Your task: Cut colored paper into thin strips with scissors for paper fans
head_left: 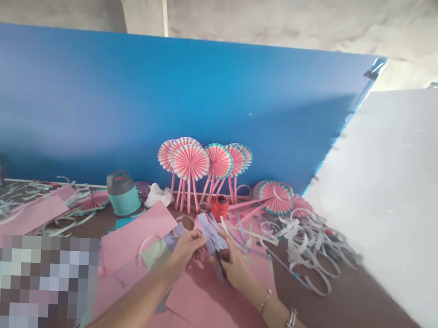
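My left hand point(186, 249) is closed, thumb and fingers pinching the edge of a lavender paper piece point(209, 232). On the other side of that paper, my right hand point(238, 266) is wrapped round a pair of scissors point(220, 266) with dark handles; the blades point away from me along the paper. Beneath both hands lie large pink paper sheets point(213, 304). A red thread spool point(220, 210) stands just beyond my fingers. Narrow lavender and pale green paper strips point(255, 234) are scattered to the right of my right hand.
Pleated pink paper fans point(190, 162) on sticks lean against the blue wall panel point(222, 91). More fans point(275, 198) lie at right, near a heap of curled white strips point(306, 240). A teal container point(123, 193) with a grey lid stands left. A white panel point(395, 205) borders the right side.
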Motion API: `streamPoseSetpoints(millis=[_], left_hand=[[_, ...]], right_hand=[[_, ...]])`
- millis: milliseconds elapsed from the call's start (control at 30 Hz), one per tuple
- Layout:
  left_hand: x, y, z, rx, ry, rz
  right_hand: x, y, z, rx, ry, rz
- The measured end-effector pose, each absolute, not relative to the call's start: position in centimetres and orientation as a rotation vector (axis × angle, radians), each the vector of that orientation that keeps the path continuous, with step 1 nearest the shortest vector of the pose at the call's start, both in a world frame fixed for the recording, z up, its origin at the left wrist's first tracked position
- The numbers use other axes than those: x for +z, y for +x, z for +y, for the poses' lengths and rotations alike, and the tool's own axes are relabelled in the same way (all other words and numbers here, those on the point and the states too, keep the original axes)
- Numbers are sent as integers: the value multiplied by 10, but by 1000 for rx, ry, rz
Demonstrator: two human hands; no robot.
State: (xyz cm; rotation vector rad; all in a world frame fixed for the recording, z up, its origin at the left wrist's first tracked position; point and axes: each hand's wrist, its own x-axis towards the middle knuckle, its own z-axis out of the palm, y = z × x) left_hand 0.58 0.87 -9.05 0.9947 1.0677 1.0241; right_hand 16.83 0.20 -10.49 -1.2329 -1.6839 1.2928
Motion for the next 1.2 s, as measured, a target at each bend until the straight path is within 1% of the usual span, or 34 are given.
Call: streamPoseSetpoints(millis=[400,567,667,933,1200], left_hand=[[-91,5,10,1020,1022,1045],[-87,3,11,1203,1017,1052],[-87,2,10,1245,1022,1056],[-82,8,4,1087,971,1108],[-85,8,6,1081,955,1090]], right_hand=[[-110,169,3,1333,-1217,-1624],[-107,169,3,1304,-1294,-1685],[-104,169,2,1256,-1294,-1743],[-103,168,2,1217,-1291,-1759],[-101,169,0,1180,-1288,-1755]])
